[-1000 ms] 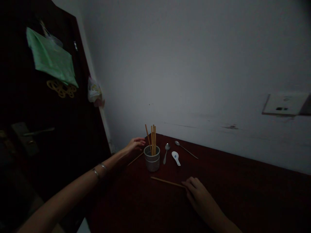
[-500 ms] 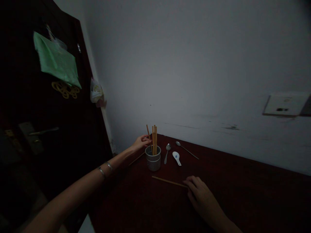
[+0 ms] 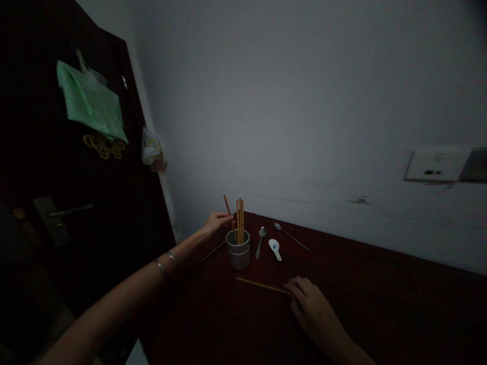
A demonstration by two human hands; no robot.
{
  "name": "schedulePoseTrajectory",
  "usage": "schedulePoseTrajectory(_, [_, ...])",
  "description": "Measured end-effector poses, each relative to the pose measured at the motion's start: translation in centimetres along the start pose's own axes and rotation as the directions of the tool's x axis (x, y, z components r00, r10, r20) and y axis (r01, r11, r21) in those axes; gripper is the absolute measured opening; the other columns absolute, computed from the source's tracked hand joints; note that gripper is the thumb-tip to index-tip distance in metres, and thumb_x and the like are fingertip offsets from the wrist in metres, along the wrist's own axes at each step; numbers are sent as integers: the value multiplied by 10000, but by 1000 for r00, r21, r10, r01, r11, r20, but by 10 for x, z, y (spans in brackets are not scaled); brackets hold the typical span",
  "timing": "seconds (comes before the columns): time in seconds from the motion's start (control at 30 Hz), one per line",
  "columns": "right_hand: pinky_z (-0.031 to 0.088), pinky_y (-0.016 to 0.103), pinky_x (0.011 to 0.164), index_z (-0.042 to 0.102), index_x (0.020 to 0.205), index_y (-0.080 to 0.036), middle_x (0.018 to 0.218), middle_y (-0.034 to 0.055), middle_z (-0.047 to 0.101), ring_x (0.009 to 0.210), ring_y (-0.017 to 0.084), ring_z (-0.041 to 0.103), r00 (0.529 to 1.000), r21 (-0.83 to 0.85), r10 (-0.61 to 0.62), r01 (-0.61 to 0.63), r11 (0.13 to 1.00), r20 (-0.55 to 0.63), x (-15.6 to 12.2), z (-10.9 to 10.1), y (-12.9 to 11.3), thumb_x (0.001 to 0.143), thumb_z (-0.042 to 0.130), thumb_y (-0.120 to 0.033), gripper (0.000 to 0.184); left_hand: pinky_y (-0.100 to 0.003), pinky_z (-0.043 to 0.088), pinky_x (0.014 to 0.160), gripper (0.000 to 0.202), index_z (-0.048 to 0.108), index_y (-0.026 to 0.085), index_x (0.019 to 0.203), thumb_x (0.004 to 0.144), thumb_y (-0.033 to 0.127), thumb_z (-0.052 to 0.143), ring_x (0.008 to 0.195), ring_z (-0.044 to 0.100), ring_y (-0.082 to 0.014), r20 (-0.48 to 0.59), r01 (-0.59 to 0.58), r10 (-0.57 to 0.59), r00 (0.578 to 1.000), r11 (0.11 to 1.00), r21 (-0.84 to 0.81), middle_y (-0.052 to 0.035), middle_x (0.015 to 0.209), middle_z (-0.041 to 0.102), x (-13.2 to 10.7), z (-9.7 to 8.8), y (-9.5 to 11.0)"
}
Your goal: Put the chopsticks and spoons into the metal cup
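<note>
Fingers of our right hand (image 3: 310,304) lie together, flat on one end of a loose chopstick (image 3: 262,286) on the near table (image 3: 380,304). Beyond, our left hand (image 3: 216,222) pinches the leaning chopstick (image 3: 228,208) in the cup (image 3: 238,249); tugged sideways, we judge, it could tip that cup. We count about four chopsticks standing, two lying, two metal spoons (image 3: 260,239), one ceramic spoon (image 3: 275,248).

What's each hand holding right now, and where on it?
The left hand pinches a chopstick mid-shaft as it stands in the cup. The right hand only touches the end of a loose chopstick.
</note>
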State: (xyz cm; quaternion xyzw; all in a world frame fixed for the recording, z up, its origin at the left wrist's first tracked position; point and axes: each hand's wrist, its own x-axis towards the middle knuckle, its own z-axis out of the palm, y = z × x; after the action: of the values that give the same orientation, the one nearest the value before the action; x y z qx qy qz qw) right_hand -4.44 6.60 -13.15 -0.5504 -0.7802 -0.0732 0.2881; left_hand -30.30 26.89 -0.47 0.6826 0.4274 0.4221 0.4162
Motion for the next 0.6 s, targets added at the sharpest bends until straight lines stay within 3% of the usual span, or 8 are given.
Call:
schedulePoseTrajectory(0.17, [454, 376, 751, 603, 1011, -199, 996, 78, 594, 883, 215, 546, 1000, 16, 0, 0, 1000, -12, 0, -3, -1, 772, 420, -93, 319, -277, 431, 687, 304, 671, 130, 800, 654, 396, 654, 795, 621, -189, -98, -74, 72, 993, 997, -24, -97, 803, 693, 6, -21, 20])
schedulePoseTrajectory(0.37, [459, 374, 764, 611, 987, -207, 983, 77, 604, 874, 206, 559, 997, 99, 31, -24, 995, -71, 7, -12, -5, 777, 425, -131, 291, -278, 431, 680, 309, 643, 121, 751, 630, 403, 676, 761, 628, -185, -238, -234, 215, 947, 971, -52, -102, 763, 688, 3, -53, 66])
schedulePoseTrajectory(0.5, [456, 359, 796, 612, 981, -205, 972, 78, 605, 882, 196, 565, 991, 264, 72, -41, 964, -110, 26, -36, -14, 790, 420, -162, 275, -275, 431, 664, 301, 623, 125, 728, 632, 405, 679, 757, 631, -185, -268, -298, 265, 926, 950, -90, -93, 741, 683, -5, -62, 91])
schedulePoseTrajectory(0.6, [454, 346, 821, 629, 932, -197, 966, 75, 619, 907, 192, 575, 979, 459, 134, -51, 887, -151, 49, -64, -25, 798, 435, -224, 237, -278, 433, 671, 278, 622, 127, 731, 648, 388, 672, 765, 632, -185, -211, -300, 272, 939, 947, -115, -92, 748, 683, -17, -53, 102])
